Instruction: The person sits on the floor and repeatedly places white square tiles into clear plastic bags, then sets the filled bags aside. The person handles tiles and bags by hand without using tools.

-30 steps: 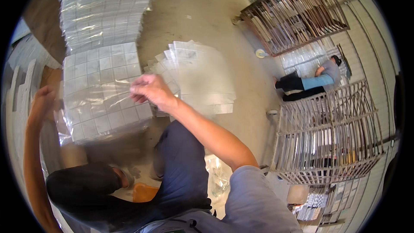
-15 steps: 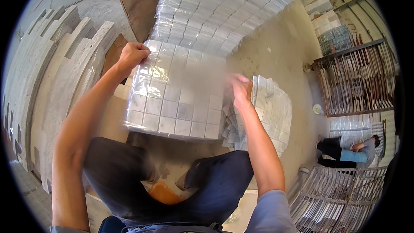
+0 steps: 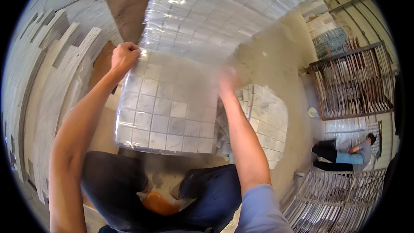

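Observation:
A mosaic sheet [image 3: 166,116] of square white-grey marble tiles lies in front of my knees, with glossy clear plastic film [image 3: 125,116] showing along its left and near edges. My left hand [image 3: 126,56] is closed at the far left corner, thumb and fingers pinched on the film there. At the far right corner, my right hand [image 3: 228,77] is smeared by motion, so its fingers cannot be read. The sheet's far right part is hazy too. Beside my right forearm lie more tile sheets [image 3: 269,123], some fanned out on edge.
Beyond the sheet rises a large film-wrapped stack [image 3: 207,13] of tile sheets. Long pale stone slabs [image 3: 64,73] stand at the left. Racks [image 3: 351,80] of thin slabs line the right side, where another person [image 3: 345,153] bends. Something orange [image 3: 159,203] sits between my feet.
The view has shifted, and the tile sheet appears lower and slightly left. My right hand has moved left and farther away along the sheet's right edge. My left hand stays pinched at its corner.

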{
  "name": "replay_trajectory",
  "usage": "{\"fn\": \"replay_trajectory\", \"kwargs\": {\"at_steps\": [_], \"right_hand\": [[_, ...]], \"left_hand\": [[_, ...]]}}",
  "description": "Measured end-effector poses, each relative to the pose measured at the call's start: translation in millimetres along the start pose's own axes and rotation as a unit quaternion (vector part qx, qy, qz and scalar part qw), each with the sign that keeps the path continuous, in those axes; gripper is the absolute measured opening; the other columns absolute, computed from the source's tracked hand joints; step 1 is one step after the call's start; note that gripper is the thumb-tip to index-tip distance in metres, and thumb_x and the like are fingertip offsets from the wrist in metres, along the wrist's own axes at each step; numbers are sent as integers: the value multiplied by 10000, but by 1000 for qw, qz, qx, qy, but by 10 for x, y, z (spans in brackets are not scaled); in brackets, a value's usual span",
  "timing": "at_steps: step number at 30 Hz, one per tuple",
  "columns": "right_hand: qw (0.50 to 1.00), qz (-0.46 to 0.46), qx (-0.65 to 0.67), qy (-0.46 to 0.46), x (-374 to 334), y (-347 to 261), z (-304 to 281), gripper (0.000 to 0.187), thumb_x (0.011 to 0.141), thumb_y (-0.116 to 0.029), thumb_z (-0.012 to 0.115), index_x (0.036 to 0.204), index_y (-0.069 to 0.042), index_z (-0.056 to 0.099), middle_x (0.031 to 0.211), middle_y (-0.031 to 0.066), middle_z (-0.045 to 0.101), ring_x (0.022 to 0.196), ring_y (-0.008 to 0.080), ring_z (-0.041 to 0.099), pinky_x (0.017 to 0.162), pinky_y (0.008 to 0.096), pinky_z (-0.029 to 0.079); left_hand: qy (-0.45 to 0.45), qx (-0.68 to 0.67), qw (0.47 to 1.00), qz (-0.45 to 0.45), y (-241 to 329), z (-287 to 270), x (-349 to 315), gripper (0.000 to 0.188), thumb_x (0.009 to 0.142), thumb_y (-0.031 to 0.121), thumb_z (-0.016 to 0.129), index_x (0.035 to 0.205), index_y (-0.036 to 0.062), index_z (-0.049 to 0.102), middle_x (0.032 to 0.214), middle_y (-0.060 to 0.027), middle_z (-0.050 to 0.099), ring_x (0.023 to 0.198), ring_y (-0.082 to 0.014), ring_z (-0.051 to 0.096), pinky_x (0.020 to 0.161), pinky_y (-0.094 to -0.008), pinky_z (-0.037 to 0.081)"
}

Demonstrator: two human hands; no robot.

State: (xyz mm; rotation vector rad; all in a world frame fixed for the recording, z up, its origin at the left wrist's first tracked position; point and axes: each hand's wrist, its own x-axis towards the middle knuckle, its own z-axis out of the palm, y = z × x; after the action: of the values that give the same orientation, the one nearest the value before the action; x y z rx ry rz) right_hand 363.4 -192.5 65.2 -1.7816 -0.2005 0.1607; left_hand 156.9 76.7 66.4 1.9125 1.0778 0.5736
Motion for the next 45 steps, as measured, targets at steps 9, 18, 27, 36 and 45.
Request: {"fn": "replay_trajectory", "kwargs": {"at_steps": [9, 18, 27, 36, 45], "right_hand": [[997, -69, -7, -14, 253, 458, 131, 230, 699, -169, 767, 770, -6, 622, 712, 61, 623, 653, 129, 551, 603, 289, 452], [997, -16, -78, -8, 213, 270, 58, 300, 722, -269, 742, 828, -4, 651, 738, 139, 676, 688, 251, 654, 630, 378, 503], [943, -215, -253, 14, -210, -317, -825, 319, 919, -255, 543, 1094, 0, 618, 981, 201, 672, 921, 341, 649, 821, 416, 499], [873, 31, -450, 185, 412, 325, -3199, 453, 902, -286, 530, 1236, 19, 558, 1243, 238, 574, 1180, 373, 533, 999, 417, 415], [863, 126, -475, 117, 1125, 1218, -4118, 607, 877, -351, 541, 1320, 58, 475, 1311, 260, 521, 1245, 363, 490, 1053, 401, 378]], "left_hand": [[-4, 173, 939, 298, 254, -43, -539, 268, 731, 56, 706, 977, 55, 600, 907, -137, 601, 842, -323, 597, 720, -424, 469], [-250, 95, 931, 247, 308, 222, -913, 239, 614, 46, 728, 768, 15, 548, 791, -139, 557, 730, -317, 567, 659, -400, 456], [-246, 149, 933, 217, 261, 218, -855, 248, 593, 46, 738, 762, 10, 560, 817, -149, 570, 793, -349, 564, 707, -411, 459], [-254, 165, 934, 187, 431, 200, -887, 240, 597, 58, 742, 746, 0, 563, 818, -165, 572, 788, -359, 561, 706, -422, 457], [-272, 102, 945, 149, 424, 289, -910, 264, 560, 9, 726, 742, -5, 536, 753, -128, 539, 717, -267, 540, 653, -364, 445]]}}
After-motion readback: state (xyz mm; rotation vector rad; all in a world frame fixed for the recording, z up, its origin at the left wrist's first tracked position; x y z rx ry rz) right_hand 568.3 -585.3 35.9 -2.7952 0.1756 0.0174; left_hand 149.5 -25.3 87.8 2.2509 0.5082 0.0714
